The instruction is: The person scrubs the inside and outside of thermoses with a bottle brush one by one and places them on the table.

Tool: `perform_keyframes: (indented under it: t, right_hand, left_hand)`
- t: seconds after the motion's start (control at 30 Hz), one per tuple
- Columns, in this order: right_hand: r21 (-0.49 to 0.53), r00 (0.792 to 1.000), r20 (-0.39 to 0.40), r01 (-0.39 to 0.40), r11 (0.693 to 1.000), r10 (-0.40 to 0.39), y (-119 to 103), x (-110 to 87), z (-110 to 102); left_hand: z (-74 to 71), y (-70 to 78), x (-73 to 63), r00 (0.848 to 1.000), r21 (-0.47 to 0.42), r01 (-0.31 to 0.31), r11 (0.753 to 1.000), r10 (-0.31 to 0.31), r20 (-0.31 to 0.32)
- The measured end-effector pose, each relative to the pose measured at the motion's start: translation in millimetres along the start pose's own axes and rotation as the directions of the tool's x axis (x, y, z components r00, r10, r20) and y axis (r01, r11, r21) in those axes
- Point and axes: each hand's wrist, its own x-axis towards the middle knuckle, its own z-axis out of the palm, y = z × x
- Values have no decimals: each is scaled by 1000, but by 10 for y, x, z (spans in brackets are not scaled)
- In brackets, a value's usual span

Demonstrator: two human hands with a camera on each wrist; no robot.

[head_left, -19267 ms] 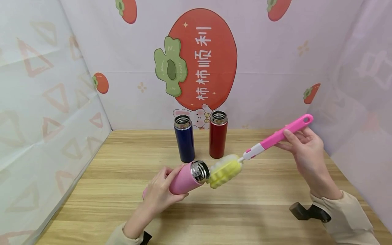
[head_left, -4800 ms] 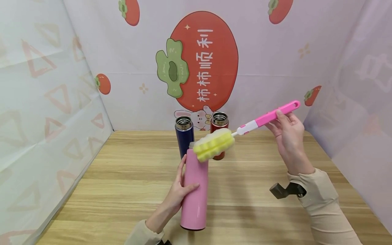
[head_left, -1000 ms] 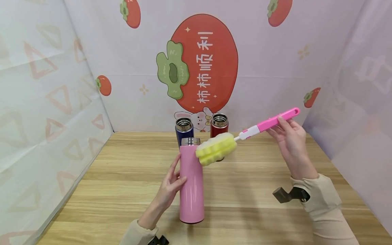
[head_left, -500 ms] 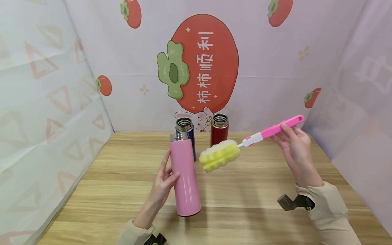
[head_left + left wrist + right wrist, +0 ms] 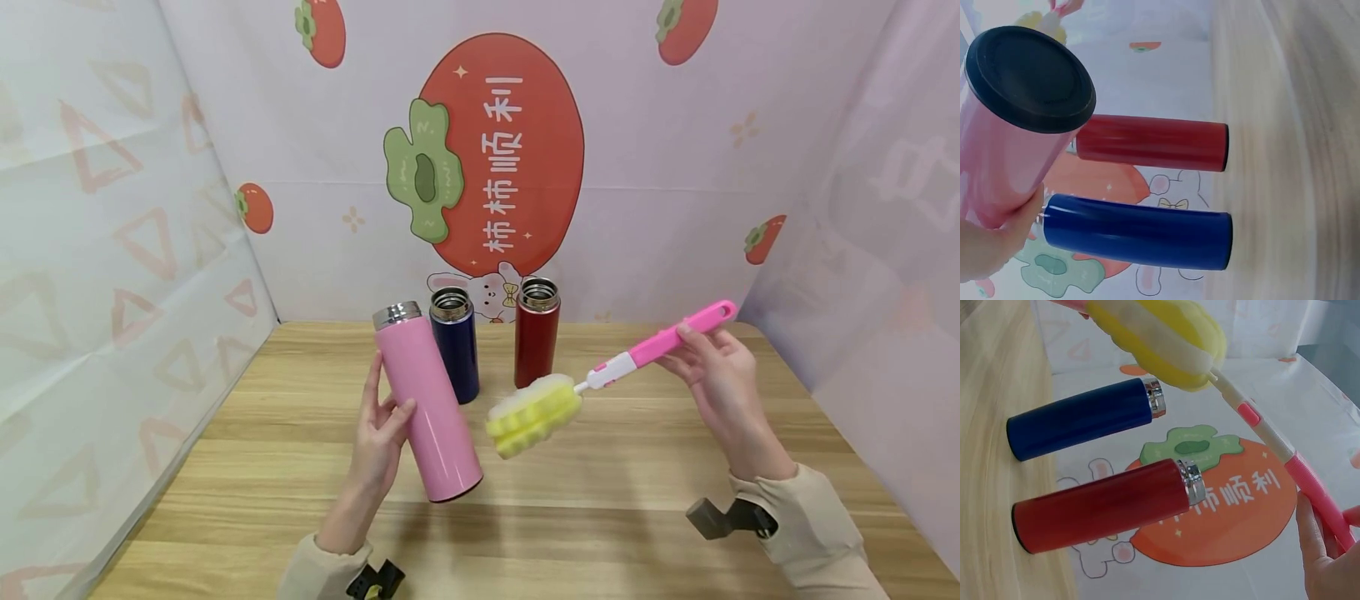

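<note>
Thermos [image 5: 435, 408]: pink, is tilting in midair, in front and slightly left of the blue bottle [image 5: 460, 350].
Left hand [image 5: 378, 437]: grip is clamping round the thermos.
Right hand [image 5: 723, 383]: grip is pinching the sponge brush [image 5: 615, 369], right of the blue bottle.

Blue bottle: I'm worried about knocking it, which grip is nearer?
Left. The left grip, on the pink bottle, is left and in front of the blue bottle; the right grip, on the brush, is farther, to its right.
</note>
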Motion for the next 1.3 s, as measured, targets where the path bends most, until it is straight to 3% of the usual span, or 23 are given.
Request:
perform_keyframes:
  t: [0.27,0.5,0.73,1.0,1.3]
  right_hand:
    - [-36,998,70,-5,999,8,67,-64,-8]
    - [-76,996,88,-21,997,28,121,-93,0]
    - [-88,996,78,-29,996,36,210,-103,35]
    - [-94,998,18,-50,994,52,306,-118,27]
    - [-114,996,-53,-82,990,76,482,-150,68]
  left_hand:
    - [18,107,35,994,-29,-15,999,12,-112]
    - [40,158,51,986,-63,-46,997,35,-162]
    - [74,170,41,981,-93,-83,992,65,-181]
    - [92,180,8,980,-99,-97,990,78,-183]
    - [144,215,6,975,-155,-166,974,140,-170]
